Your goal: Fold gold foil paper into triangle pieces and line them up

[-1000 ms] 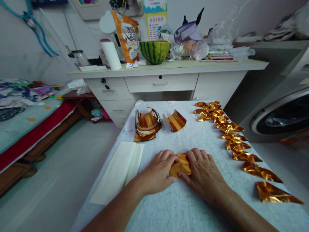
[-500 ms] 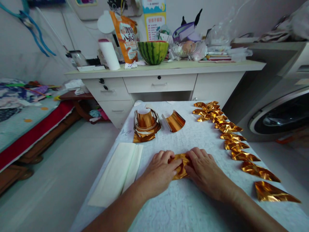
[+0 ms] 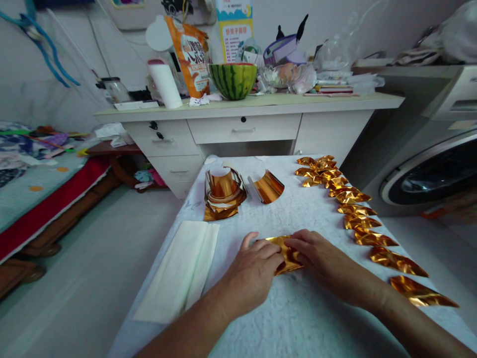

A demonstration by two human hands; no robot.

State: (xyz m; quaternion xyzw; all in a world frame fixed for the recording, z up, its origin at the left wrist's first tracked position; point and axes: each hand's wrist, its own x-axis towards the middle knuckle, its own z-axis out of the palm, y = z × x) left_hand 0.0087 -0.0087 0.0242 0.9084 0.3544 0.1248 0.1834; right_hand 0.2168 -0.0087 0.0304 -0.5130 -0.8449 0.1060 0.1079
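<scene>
A gold foil sheet [image 3: 289,258], partly folded, lies on the cloth-covered table between my hands. My left hand [image 3: 255,271] has its fingers curled over the sheet's left part, with one finger raised. From the other side, my right hand [image 3: 322,261] grips the right part, fingers bent over the top edge; its thumb is mostly hidden. Farther back is a stack of curled gold sheets [image 3: 223,191], and beside it a single curled sheet [image 3: 270,188]. Folded gold foil pieces [image 3: 383,260] run in a row along the table's right side.
Folded pale paper [image 3: 173,271] lies on the table's left side. Behind stands a white desk [image 3: 244,112] with a cut watermelon [image 3: 233,82], an orange snack bag [image 3: 190,59] and a paper roll [image 3: 164,84]. A washing machine [image 3: 439,134] is at right, a bed [image 3: 44,191] at left.
Both hands have shifted slightly on the foil, and more of its shiny surface shows between them. My left hand has rolled, with one finger lifting. The whole view has moved a little.
</scene>
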